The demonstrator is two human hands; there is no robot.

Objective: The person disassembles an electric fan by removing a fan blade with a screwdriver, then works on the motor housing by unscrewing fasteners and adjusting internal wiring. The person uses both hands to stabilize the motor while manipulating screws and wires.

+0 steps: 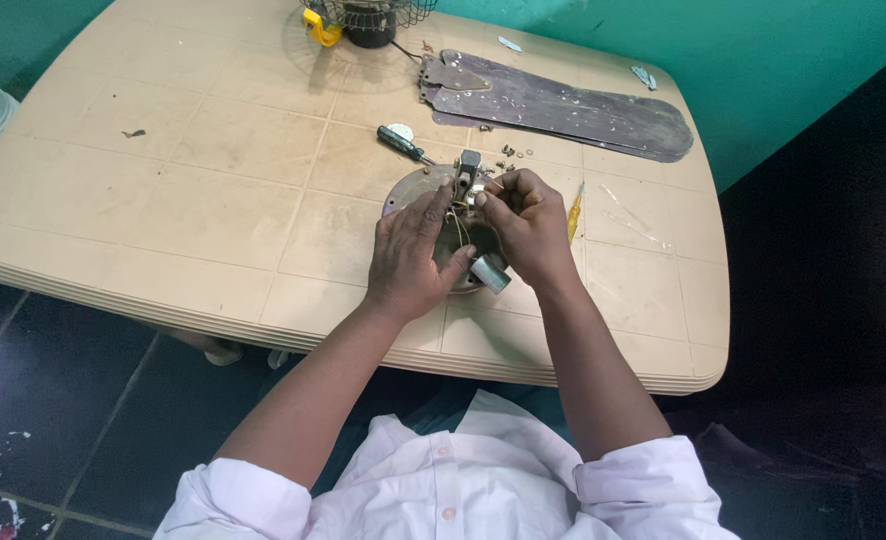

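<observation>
On the beige plastic table [213,200], a round fan motor housing [413,190] lies under both hands; left hand [410,262] presses it flat, right hand [526,222] pinches wiring at its centre, beside a screwdriver [401,143].

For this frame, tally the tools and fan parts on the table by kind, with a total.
Screwdrivers: 2 (green-handled, yellow-handled)
Round motor housing under both hands: 1
Dark fan blades, stacked, count unclear, at least: 1
Wire fan guard with its dark hub: 1
Small screws: too small to count
Total: 5
</observation>
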